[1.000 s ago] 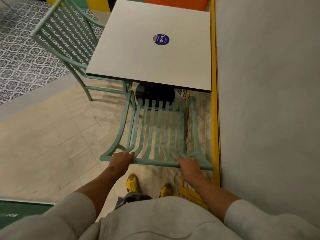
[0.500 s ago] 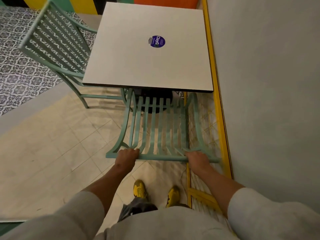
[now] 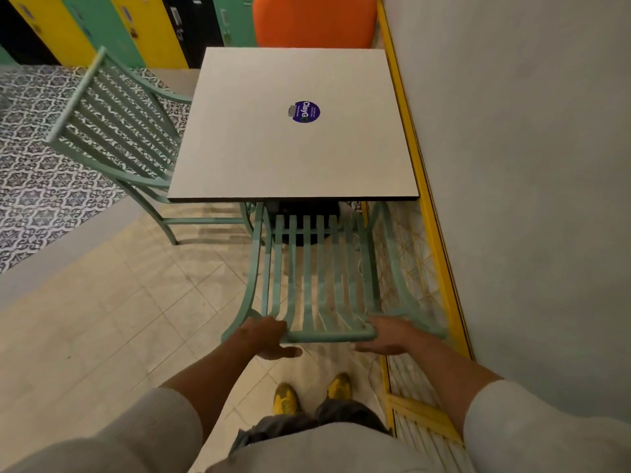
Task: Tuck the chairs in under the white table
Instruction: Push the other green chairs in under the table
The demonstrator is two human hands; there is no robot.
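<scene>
Directly ahead of both hands, the near chair is half under the white desk, its top rail loosely touched by the spread left hand and right hand.

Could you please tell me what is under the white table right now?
The near chair's seat front and a black base show beneath the white table. The tabletop covers the rest of both.
</scene>
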